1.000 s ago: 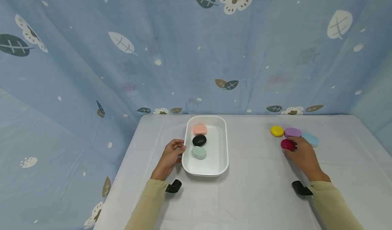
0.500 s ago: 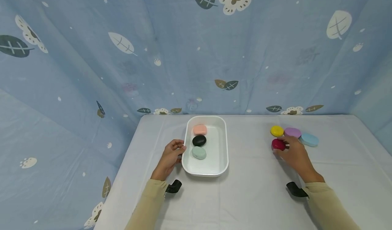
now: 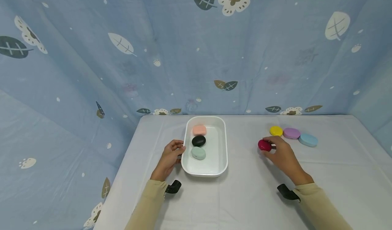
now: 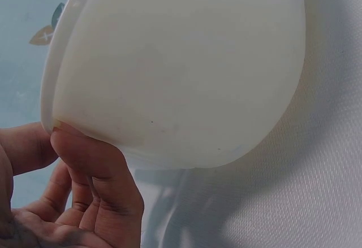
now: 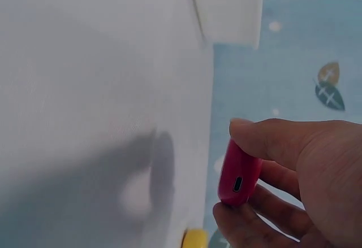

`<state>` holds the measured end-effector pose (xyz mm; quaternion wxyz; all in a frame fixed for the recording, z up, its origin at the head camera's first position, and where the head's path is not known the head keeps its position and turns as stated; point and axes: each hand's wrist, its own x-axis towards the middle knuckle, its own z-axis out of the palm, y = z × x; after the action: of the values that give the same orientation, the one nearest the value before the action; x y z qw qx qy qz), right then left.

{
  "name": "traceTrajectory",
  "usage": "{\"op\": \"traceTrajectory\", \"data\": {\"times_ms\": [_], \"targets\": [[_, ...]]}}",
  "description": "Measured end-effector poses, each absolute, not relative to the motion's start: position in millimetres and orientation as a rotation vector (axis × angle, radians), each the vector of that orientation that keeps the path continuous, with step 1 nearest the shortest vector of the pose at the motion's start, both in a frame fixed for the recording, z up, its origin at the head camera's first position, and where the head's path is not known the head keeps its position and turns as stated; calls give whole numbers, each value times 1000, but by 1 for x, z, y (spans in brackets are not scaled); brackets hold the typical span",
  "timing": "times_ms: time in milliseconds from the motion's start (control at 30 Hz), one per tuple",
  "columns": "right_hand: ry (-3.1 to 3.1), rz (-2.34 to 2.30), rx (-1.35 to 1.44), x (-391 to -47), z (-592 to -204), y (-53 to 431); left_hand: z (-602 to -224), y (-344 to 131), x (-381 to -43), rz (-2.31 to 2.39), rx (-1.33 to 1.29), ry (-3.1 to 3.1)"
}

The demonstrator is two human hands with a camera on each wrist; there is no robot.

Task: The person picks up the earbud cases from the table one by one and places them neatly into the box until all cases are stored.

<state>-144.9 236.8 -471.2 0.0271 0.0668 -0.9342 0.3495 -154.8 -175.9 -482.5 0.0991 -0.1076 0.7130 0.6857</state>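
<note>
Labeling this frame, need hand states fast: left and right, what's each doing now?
Left hand: closed, gripping the edge of the white tray.
Right hand: closed, holding the red object between thumb and fingers.

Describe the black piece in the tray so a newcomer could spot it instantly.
On the table, find the white tray with the left hand at its edge. Inside, three pieces run in a row down its left half. The black piece is the middle one, the only dark one, between the peach piece and the pale green piece.
</note>
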Motion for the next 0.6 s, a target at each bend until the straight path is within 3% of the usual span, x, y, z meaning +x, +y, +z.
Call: {"op": "traceTrajectory", "data": {"times_ms": [600], "targets": [[-2781,1124,444,-151,-458,183,-482,-176,-154,2034,-320,2110]]}}
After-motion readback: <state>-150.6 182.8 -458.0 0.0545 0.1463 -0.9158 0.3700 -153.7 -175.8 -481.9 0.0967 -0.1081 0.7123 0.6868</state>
